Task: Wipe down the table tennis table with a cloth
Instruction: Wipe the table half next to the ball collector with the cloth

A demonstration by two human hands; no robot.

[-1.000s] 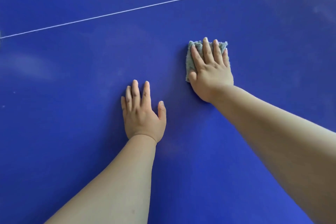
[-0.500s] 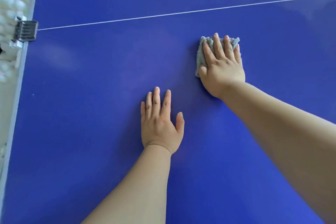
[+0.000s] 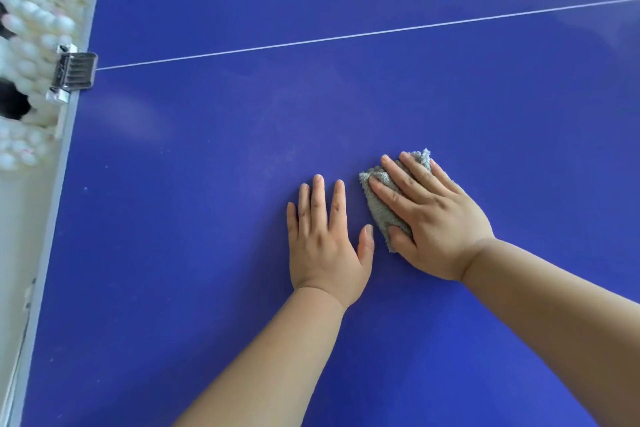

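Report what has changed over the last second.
The right hand, pressing the grey cloth, slid it back toward the person, ending close beside the left hand. The left hand stayed flat on the blue table; the cloth stayed under the right palm.

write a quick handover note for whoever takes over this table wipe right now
Left hand: open, flat on the blue table, holding nothing, just left of the cloth without touching it.
Right hand: open, straight fingers pressing the grey cloth down on the table, on the near side of the white line.
Done: cannot tell how much has been wiped; no clear trail shows.
Left: faint specks and hazy patches show left of the hands, toward the edge with the metal clamp. Probably wipe there next, then beyond the line.
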